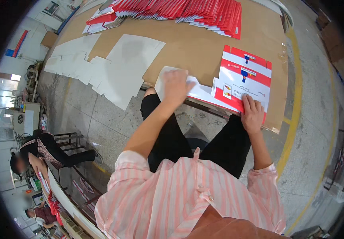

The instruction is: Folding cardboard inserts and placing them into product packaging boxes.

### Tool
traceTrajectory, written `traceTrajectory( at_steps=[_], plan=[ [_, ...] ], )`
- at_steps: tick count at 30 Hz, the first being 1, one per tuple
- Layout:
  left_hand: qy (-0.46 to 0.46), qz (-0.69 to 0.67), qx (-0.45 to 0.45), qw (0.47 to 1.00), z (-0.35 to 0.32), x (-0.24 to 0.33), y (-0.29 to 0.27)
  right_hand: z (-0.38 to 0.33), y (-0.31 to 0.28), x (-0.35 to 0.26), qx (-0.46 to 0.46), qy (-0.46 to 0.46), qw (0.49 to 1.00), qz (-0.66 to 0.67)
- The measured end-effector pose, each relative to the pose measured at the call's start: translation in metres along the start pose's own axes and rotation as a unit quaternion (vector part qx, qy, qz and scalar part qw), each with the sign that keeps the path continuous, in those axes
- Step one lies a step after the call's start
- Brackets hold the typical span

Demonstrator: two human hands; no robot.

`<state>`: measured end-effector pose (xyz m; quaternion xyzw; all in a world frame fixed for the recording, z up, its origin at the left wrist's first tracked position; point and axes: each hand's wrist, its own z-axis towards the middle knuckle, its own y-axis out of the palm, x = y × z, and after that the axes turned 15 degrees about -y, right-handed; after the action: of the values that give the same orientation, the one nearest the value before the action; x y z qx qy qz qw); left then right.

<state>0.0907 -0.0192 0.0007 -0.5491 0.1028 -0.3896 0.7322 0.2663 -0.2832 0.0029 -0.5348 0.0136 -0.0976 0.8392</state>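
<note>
A flat red and white carton blank (241, 81) lies on the brown cardboard-covered table (196, 47), near its front edge. My right hand (253, 113) presses flat on the blank's near right corner. My left hand (176, 85) rests palm down on the white flap at the blank's left end, fingers spread over it. Both forearms reach up from my pink striped shirt, over my knees in black trousers.
A long overlapping row of red and white blanks (188, 12) lies across the table's far side. Several white die-cut sheets (112, 67) overhang the table's left edge. Grey stone floor with a yellow line (295, 107) is at right. Other people (40, 155) work at lower left.
</note>
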Motion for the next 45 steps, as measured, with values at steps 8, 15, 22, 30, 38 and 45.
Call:
traceTrajectory(
  at_steps=[8,15,22,30,38,45],
  plan=[
    [-0.008,-0.036,-0.060,0.998,-0.021,-0.014,-0.011,0.004,0.005,-0.003,-0.018,0.007,1.000,0.008],
    [0.319,0.019,-0.158,0.934,-0.012,-0.058,-0.075,-0.004,0.004,0.003,-0.043,0.030,0.998,-0.028],
    [0.007,-0.059,-0.230,0.971,0.039,-0.083,-0.073,-0.002,0.008,0.000,-0.020,0.006,1.000,-0.013],
    [-0.092,0.000,-0.117,0.989,-0.010,-0.062,-0.054,0.002,0.013,-0.008,-0.024,0.029,0.999,-0.018],
    [-0.463,-0.663,-0.046,0.587,0.002,-0.040,-0.010,-0.001,0.012,-0.003,0.026,0.018,0.999,0.029],
    [0.025,-0.240,-0.159,0.957,0.000,0.006,-0.047,0.009,-0.019,0.004,-0.034,0.012,0.992,0.119]
  ],
)
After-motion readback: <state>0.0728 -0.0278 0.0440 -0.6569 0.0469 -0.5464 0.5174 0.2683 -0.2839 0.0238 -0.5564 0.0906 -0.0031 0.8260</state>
